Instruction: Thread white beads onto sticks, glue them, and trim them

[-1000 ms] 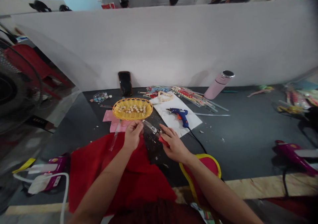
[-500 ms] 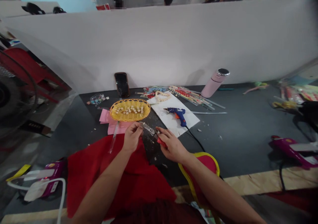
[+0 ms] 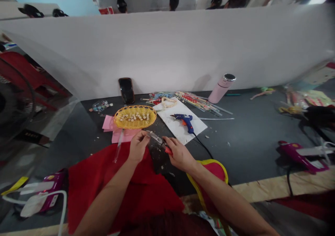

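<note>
My right hand (image 3: pixel 179 153) is wrapped round the red handles of the pliers (image 3: pixel 158 139), whose metal jaws point left toward my other hand. My left hand (image 3: pixel 138 146) is pinched at the tip of the jaws, on something too small to make out. Just beyond my hands a yellow basket (image 3: pixel 134 124) holds several small whitish pieces. A red cloth (image 3: pixel 104 176) lies beneath my left forearm. To the right of the basket, a blue glue gun (image 3: pixel 187 121) rests on a white sheet (image 3: pixel 172 124) beside a ring of pale beads (image 3: pixel 169 103).
Along the white partition (image 3: pixel 162 51) stand a phone (image 3: pixel 126 90) and a pink bottle (image 3: pixel 222 89), with patterned strips (image 3: pixel 199 101) between them. Pink paper (image 3: pixel 125 135) lies under the basket. Purple devices sit at both sides. Heads of people show beyond the partition.
The view has shifted slightly, so the table things appear a little further left. The pliers' red handles look closer together in my right hand. My left hand keeps its pinch at the jaws.
</note>
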Demonstrator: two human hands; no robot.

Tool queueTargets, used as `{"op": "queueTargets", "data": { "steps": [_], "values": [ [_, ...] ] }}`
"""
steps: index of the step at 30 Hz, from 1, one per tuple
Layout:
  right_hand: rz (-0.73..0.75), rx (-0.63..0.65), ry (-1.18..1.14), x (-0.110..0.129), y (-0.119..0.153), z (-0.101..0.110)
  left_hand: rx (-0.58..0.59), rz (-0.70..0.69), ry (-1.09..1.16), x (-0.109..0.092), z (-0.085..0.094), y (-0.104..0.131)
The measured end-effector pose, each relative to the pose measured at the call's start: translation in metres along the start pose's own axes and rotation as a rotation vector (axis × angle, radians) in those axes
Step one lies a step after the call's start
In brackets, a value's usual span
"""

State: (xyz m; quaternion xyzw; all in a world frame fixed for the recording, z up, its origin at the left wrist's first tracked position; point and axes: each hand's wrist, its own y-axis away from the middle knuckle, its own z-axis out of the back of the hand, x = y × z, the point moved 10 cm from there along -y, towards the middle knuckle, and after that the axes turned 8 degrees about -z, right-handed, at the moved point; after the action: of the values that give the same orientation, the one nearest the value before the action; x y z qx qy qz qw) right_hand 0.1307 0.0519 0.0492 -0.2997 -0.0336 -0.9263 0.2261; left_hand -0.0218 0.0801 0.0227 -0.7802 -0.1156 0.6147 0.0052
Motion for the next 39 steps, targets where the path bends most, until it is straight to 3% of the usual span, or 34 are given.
{"op": "queueTargets", "data": {
  "steps": [11, 17, 24, 39],
  "values": [
    [-0.008, -0.001, 0.167, -0.018, 0.003, -0.015, 0.000, -0.008, -0.037, 0.011, 0.003, 0.005],
    [0.003, 0.013, 0.182, -0.025, 0.004, -0.020, 0.053, 0.084, 0.086, 0.019, 0.000, 0.004],
    [0.041, 0.010, 0.142, -0.016, 0.001, -0.014, 0.106, 0.211, 0.204, 0.019, -0.010, 0.006],
    [0.001, -0.043, 0.116, -0.014, 0.001, -0.008, 0.080, 0.115, 0.146, 0.012, -0.009, 0.004]
  ]
}}
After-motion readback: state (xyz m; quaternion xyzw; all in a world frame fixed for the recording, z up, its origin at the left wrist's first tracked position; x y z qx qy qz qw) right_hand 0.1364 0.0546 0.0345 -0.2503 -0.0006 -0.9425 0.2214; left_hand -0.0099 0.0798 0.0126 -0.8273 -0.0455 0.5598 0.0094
